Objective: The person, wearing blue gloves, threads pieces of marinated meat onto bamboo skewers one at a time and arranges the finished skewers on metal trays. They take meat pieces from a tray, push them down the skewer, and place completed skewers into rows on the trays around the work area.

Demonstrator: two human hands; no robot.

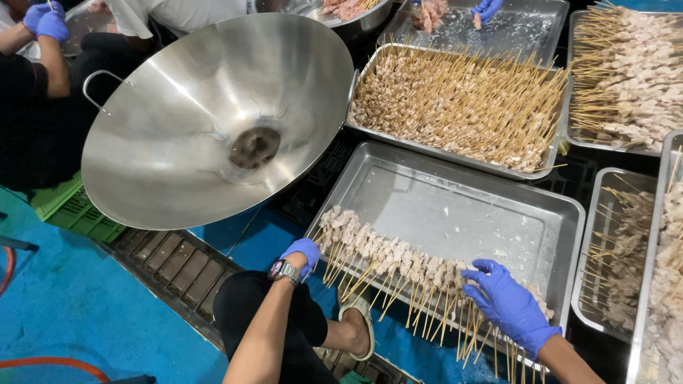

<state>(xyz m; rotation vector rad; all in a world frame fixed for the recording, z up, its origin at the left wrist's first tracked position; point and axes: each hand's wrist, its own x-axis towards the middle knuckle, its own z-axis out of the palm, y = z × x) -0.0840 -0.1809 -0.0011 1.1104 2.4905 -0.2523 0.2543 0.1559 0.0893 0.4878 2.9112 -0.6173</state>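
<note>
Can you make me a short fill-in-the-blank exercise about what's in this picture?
1. Both hands, the left hand and the right hand, wear ____ gloves.
2. The hands rest on a row of meat skewers lying in a metal ____.
3. The large wok beside the trays is tilted and holds ____ skewers.
4. A watch sits on the ____ wrist.

Missing words: blue; tray; no; left

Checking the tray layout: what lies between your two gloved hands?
Head view: a row of meat skewers spans from left hand to right hand.
</note>
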